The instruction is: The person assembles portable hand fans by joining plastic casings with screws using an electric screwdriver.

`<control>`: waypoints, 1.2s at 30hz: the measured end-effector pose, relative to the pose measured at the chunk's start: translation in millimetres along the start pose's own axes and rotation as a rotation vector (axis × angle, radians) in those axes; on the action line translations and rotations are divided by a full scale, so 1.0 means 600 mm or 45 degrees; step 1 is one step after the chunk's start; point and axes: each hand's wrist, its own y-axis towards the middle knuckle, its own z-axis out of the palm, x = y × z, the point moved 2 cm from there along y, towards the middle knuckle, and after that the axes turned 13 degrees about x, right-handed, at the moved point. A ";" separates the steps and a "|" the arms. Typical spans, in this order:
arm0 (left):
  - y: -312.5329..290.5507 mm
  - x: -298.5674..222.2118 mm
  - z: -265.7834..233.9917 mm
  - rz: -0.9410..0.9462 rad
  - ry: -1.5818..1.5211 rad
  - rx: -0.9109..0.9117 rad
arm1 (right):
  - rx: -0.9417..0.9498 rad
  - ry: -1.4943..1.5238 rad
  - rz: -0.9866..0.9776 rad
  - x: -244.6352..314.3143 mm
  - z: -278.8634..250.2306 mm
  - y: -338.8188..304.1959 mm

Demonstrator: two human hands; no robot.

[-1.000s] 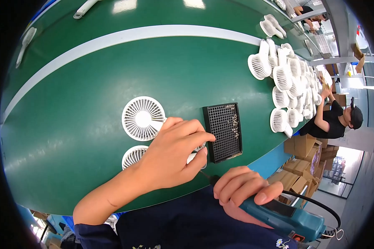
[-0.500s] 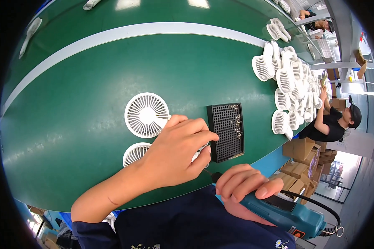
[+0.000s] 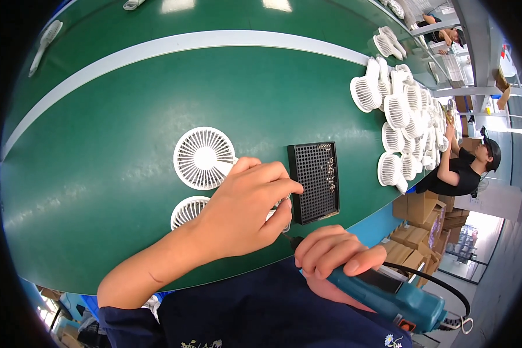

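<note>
Two white handheld fans lie on the green table: the upper fan (image 3: 203, 158) and the lower fan (image 3: 187, 210), which is partly under my left arm. My left hand (image 3: 246, 203) covers the handles, thumb and fingers closed around what appears to be the lower fan's handle end; most of the grip is hidden. In my right hand (image 3: 336, 255) is a teal electric screwdriver (image 3: 409, 301), its black nose pointing left and its tip close by my left thumb. Beside my left fingertips lies a black perforated tray (image 3: 313, 182) holding several small screws.
A pile of white handheld fans (image 3: 397, 110) covers the table's right end. A white strip (image 3: 214, 39) curves across the far side, with another fan (image 3: 45, 46) beyond it. Cardboard boxes (image 3: 414, 229) stand right of the table. A co-worker (image 3: 467, 168) reaches toward the pile.
My right hand has brought the screwdriver slightly left and up, its tip nearer the fan handle. My left hand keeps its hold with hardly any movement.
</note>
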 end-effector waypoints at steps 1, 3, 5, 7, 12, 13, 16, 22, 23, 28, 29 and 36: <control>0.001 -0.001 -0.001 0.000 -0.001 0.006 | -0.062 0.000 0.000 0.003 0.000 -0.001; 0.004 -0.004 -0.005 0.008 0.008 0.017 | -0.195 0.092 -0.033 0.023 -0.012 0.001; 0.008 -0.007 -0.009 0.022 -0.012 -0.002 | -0.401 0.208 -0.105 0.034 -0.035 0.005; 0.008 -0.009 -0.013 -0.004 0.012 0.014 | -0.465 0.191 -0.029 0.030 -0.052 0.007; -0.003 -0.016 -0.007 0.063 0.234 -0.032 | -0.411 0.392 0.008 0.001 -0.054 -0.016; 0.008 -0.035 -0.015 0.043 0.460 0.074 | -0.454 0.370 0.008 0.004 -0.060 -0.015; -0.022 -0.058 -0.021 -0.221 0.984 0.333 | -0.584 0.366 0.057 0.007 -0.080 -0.031; -0.062 -0.013 -0.040 -0.230 1.337 0.395 | -0.792 0.402 0.103 0.005 -0.113 -0.072; -0.058 0.002 -0.061 -0.133 1.340 0.449 | -0.765 0.409 0.104 0.003 -0.111 -0.080; 0.154 0.114 -0.215 0.252 1.612 0.457 | -0.855 0.551 0.179 0.008 -0.087 -0.122; 0.197 0.114 -0.249 0.219 1.606 0.364 | -0.781 0.695 0.202 0.008 -0.087 -0.126; 0.197 0.288 -0.479 -0.926 1.469 -0.913 | -0.950 0.655 0.406 0.016 -0.035 -0.112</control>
